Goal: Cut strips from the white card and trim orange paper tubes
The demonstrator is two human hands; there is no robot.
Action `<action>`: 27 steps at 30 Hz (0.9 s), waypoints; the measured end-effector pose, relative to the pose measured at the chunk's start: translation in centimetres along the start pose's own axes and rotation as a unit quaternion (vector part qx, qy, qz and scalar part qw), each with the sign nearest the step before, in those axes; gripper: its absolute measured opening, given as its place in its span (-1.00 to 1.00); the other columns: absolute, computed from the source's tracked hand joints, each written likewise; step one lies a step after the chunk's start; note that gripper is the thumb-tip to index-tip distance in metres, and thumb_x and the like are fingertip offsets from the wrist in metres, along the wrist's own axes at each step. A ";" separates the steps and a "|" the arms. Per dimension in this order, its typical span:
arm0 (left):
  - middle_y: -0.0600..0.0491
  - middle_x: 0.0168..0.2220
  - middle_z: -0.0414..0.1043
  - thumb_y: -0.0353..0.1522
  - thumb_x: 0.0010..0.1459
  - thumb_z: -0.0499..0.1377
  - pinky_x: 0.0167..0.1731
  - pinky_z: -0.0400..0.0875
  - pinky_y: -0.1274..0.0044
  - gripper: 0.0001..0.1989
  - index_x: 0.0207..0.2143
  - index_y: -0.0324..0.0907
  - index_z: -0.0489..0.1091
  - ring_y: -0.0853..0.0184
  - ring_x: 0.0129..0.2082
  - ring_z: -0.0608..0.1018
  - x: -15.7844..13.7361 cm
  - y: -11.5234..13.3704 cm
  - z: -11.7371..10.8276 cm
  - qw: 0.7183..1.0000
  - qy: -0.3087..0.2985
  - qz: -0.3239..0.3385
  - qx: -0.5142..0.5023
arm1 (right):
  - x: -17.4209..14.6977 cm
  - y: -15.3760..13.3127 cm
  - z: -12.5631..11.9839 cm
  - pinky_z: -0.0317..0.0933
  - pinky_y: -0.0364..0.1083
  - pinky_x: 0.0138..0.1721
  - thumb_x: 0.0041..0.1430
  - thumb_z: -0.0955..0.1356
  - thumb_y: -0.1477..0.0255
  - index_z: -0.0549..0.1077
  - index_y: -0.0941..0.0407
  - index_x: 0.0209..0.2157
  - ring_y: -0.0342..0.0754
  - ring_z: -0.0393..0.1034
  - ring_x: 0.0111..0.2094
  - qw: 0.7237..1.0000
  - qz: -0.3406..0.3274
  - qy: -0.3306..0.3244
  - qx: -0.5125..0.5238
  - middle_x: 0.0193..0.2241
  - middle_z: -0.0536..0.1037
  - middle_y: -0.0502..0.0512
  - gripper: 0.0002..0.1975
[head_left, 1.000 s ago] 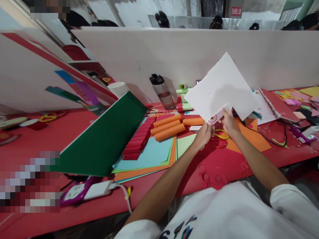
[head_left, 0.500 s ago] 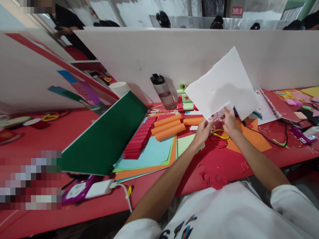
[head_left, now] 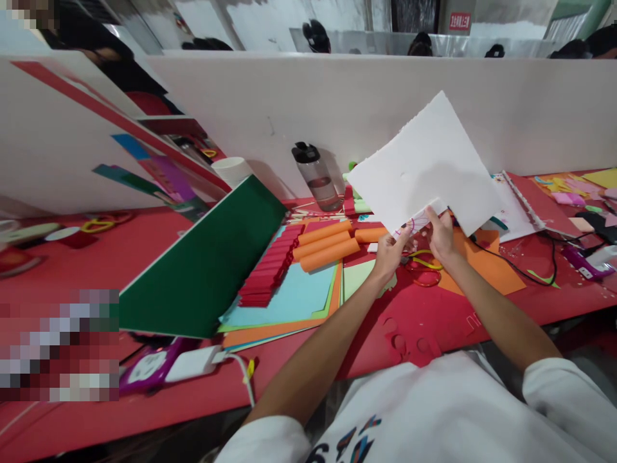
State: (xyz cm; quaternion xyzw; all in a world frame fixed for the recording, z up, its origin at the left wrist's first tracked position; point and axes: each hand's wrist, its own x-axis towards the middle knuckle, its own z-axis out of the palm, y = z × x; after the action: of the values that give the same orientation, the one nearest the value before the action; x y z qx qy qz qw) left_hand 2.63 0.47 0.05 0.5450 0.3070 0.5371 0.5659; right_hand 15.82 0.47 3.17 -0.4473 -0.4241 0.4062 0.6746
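Note:
A white board or stiff sheet [head_left: 424, 157] with a rough upper-left edge is raised and tilted above the table. My left hand [head_left: 389, 254] pinches it at the lower edge, near a small pale strip with pink line drawing [head_left: 414, 220]. My right hand [head_left: 440, 235] grips the same edge a little further right, thumb on the strip. Whether the strip is part of the sheet or a separate piece I cannot tell. Just under my hands lie yellow-handled scissors [head_left: 427, 260] and a red ring-shaped handle [head_left: 426, 278]. Orange paper [head_left: 482, 263] lies beside my right wrist.
Left of my arms are orange paper rolls [head_left: 328, 247], folded red paper strips [head_left: 270, 267], stacked coloured sheets [head_left: 294, 292] and a leaning green board [head_left: 207, 263]. A water bottle [head_left: 317, 177] stands by the white partition [head_left: 216, 96]. A black cable [head_left: 518, 260] runs at right.
Both my hands and the white sheet have shifted slightly left, and the sheet has turned a little. A person at the upper left has moved. Things on the table stay put.

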 end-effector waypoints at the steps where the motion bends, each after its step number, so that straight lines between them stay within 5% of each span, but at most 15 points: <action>1: 0.04 -0.53 0.54 0.16 0.14 0.33 -0.47 0.44 0.52 -0.42 -0.49 -0.20 0.49 0.39 -0.57 0.50 0.0 0.3 -0.1 1.000 0.001 0.012 0.012 | 0.0 -0.1 0.0 0.19 -0.11 -0.54 0.12 0.44 -0.11 0.27 -0.05 -0.16 -0.10 0.28 -0.51 1.000 -0.011 0.010 0.018 -0.40 0.39 -0.07 -0.49; 8: 0.07 -0.58 0.46 0.04 0.19 0.33 -0.52 0.34 0.56 -0.49 -0.55 -0.18 0.42 0.44 -0.61 0.44 1.1 2.0 -2.2 0.998 0.030 0.041 0.032 | -0.1 0.0 0.0 0.14 -0.18 -0.58 0.10 0.51 -0.01 0.33 0.00 -0.18 -0.14 0.35 -0.49 0.999 -0.006 -0.037 0.039 -0.39 0.50 -0.05 -0.51; 13: 0.13 -0.59 0.42 -0.04 0.16 0.37 -0.56 0.29 0.60 -0.57 -0.51 -0.16 0.39 0.47 -0.62 0.42 2.7 2.8 -4.9 0.994 0.096 0.056 -0.017 | -0.1 0.6 -0.6 0.19 -0.18 -0.51 0.20 0.46 0.10 0.35 0.03 -0.23 -0.09 0.44 -0.41 0.981 0.009 -0.170 -0.092 -0.37 0.60 0.02 -0.65; 16: 0.17 -0.61 0.37 -0.09 0.15 0.38 -0.60 0.25 0.63 -0.59 -0.51 -0.15 0.34 0.49 -0.64 0.38 3.3 3.7 -6.3 0.988 0.136 0.052 -0.040 | -0.3 1.1 -1.2 0.29 -0.10 -0.27 0.27 0.43 0.31 0.40 0.06 -0.26 -0.05 0.47 -0.30 0.926 -0.071 -0.236 -0.286 -0.33 0.60 0.03 -0.84; 22: 0.17 -0.59 0.40 -0.09 0.11 0.41 -0.60 0.24 0.64 -0.61 -0.45 -0.14 0.36 0.50 -0.63 0.38 3.4 5.0 -8.0 0.983 0.152 0.080 -0.064 | -0.3 2.3 -1.9 0.23 0.01 0.07 0.29 0.48 0.44 0.51 0.12 -0.16 0.10 0.45 -0.03 0.749 -0.150 -0.309 -0.566 -0.12 0.59 0.20 -0.87; 24: 0.16 -0.59 0.41 -0.08 0.11 0.42 -0.60 0.25 0.64 -0.61 -0.43 -0.14 0.38 0.49 -0.62 0.38 3.4 5.2 -8.3 0.982 0.151 0.086 -0.071 | -0.2 2.5 -1.9 0.22 0.01 0.09 0.33 0.46 0.46 0.53 0.13 -0.13 0.10 0.44 -0.02 0.732 -0.150 -0.314 -0.585 -0.10 0.59 0.22 -0.90; 27: 0.16 -0.58 0.42 -0.09 0.12 0.41 -0.61 0.24 0.63 -0.63 -0.43 -0.14 0.38 0.49 -0.63 0.39 3.4 5.1 -8.5 0.982 0.159 0.079 -0.067 | 0.0 2.5 -2.0 0.24 -0.02 0.04 0.36 0.42 0.50 0.55 0.14 -0.12 0.07 0.46 -0.06 0.747 -0.147 -0.297 -0.576 -0.11 0.59 0.22 -0.92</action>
State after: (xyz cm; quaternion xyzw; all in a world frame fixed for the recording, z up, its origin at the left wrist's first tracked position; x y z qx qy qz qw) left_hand -5.88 5.29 3.87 0.4363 0.3125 0.6790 0.5009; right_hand 17.25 0.64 0.29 -0.5400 -0.8168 0.0932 0.1804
